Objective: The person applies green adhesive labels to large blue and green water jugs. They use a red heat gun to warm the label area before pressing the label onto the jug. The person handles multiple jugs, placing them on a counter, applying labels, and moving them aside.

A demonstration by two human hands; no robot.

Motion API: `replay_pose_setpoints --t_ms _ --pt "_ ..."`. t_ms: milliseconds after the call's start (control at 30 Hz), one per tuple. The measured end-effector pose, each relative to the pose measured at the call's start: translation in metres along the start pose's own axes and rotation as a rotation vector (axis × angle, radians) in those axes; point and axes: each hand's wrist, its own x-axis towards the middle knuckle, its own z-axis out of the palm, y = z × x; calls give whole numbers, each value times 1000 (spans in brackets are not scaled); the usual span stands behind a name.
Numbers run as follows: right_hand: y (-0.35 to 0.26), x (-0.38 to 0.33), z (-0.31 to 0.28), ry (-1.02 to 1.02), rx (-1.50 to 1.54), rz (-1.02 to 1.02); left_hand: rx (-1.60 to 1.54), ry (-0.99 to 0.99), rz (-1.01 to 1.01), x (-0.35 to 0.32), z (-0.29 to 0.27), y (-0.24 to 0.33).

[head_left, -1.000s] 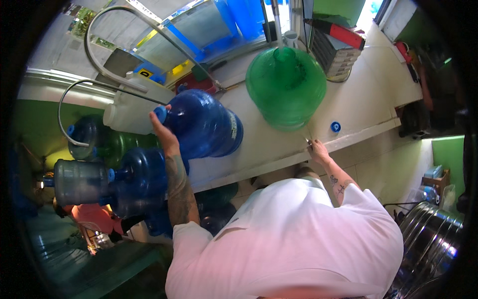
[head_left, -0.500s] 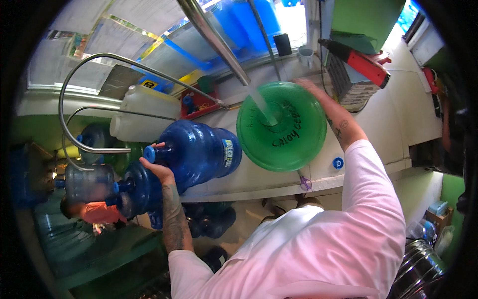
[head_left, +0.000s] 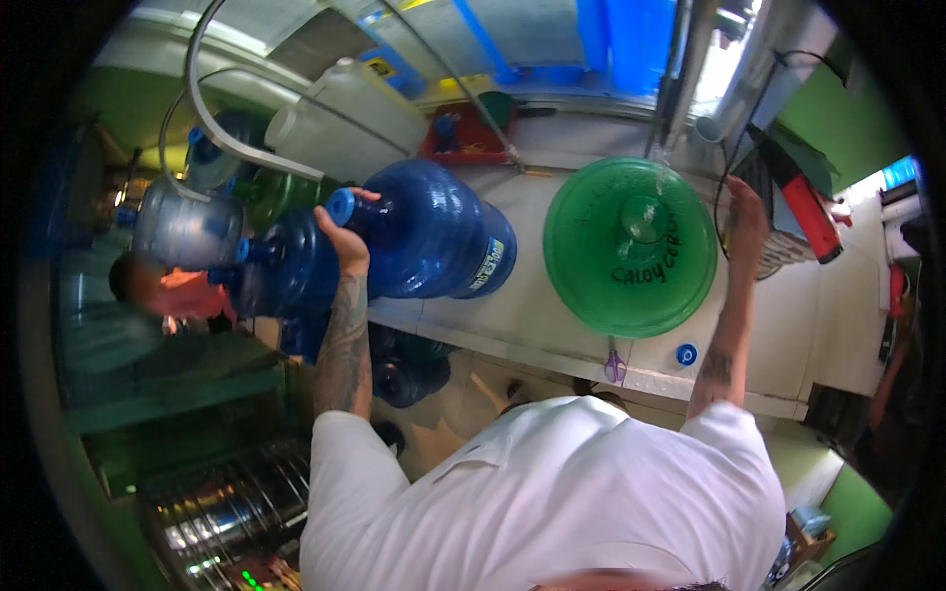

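A large blue water jug (head_left: 434, 241) lies on its side on the pale counter (head_left: 788, 335). My left hand (head_left: 343, 236) grips its neck, just behind the blue cap. A big green jug (head_left: 631, 246) stands upside down on the counter, its round base facing me. My right hand (head_left: 746, 219) rests against the green jug's right side, fingers curved around its wall. A small blue cap (head_left: 687, 354) and purple scissors (head_left: 613, 362) lie near the counter's front edge.
More blue jugs (head_left: 276, 281), a clear one (head_left: 182, 227) and a white canister (head_left: 345, 118) crowd the left. A red tray (head_left: 468, 138) sits at the back. Metal pipes (head_left: 227, 128) curve overhead. Another person in orange (head_left: 182, 294) stands at the left. Jugs sit under the counter.
The view has swung lower. My right hand slid from the top of the green jug to its right side. My left hand keeps its hold on the blue jug's neck.
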Motion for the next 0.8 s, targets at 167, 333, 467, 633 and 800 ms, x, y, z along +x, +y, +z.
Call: replay_pose_setpoints --t_ms 167,333,467,633,800 --pt "-149 -97 56 -421 -467 -79 87 -61 146 -4 -8 6" --pt "-161 -113 126 -61 -767 -44 18 -130 193 -5 -16 5" --pt "-165 -133 149 3 -783 -200 -77 -275 122 -1 -34 -1" --pt "-172 -157 200 -62 -817 -209 29 -245 228 55 -86 -18" --pt "-156 -158 229 63 -712 -196 528 199 276 189 -135 -45"
